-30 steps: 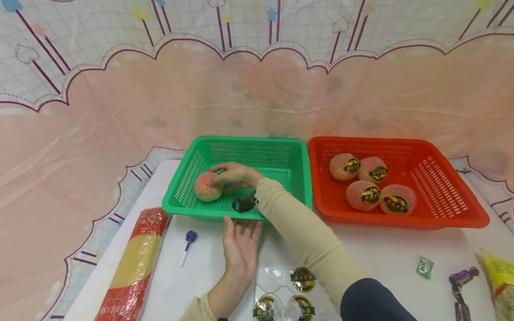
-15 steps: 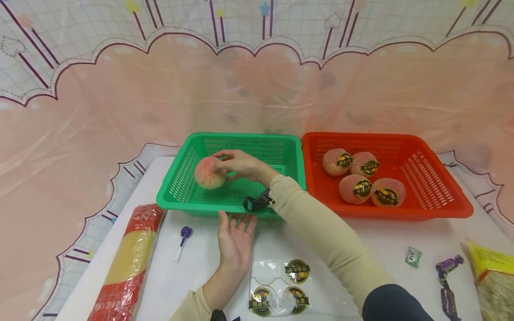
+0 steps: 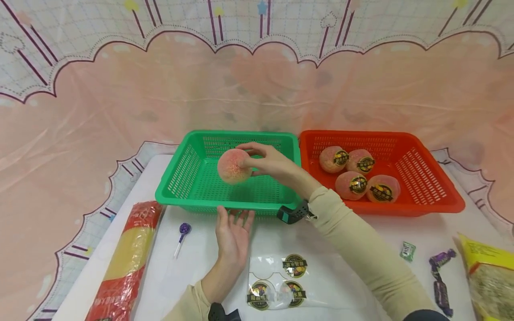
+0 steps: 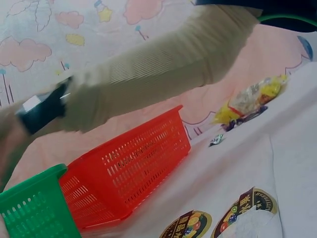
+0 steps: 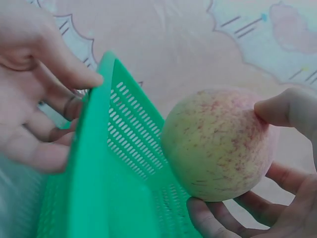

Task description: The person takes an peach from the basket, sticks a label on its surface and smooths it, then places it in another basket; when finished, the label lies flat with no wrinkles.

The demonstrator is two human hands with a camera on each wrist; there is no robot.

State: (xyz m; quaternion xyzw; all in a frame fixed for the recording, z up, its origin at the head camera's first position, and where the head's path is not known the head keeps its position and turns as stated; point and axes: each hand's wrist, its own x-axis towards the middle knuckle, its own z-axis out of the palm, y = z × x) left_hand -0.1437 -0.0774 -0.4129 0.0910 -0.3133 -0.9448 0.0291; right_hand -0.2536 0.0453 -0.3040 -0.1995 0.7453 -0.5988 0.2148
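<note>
My right hand (image 3: 277, 166) grips a pink-and-yellow peach (image 3: 234, 166) between thumb and fingers, over the green basket (image 3: 201, 206). In the right wrist view the peach (image 5: 218, 144) shows a speckled skin with no sticker on the visible side. My left hand (image 3: 233, 240) lies palm up at the basket's front wall. Its thumb is right at the green rim and its relaxed fingers rest along the outside of the wall. To the right, the red basket (image 3: 425, 208) holds several peaches (image 3: 351, 185) with black-and-gold stickers.
A sheet of round stickers (image 3: 277, 285) lies in front of the green basket. At left are a purple lollipop (image 3: 184, 229) and a long red-and-yellow packet (image 3: 126, 258). A green candy (image 3: 407, 251), purple-wrapped candies (image 3: 440, 281) and a yellow bag (image 3: 491, 276) lie at right.
My right hand has lifted the peach from the left part of the green basket and carried it to the right. The left hand has stayed at the basket's front wall.
</note>
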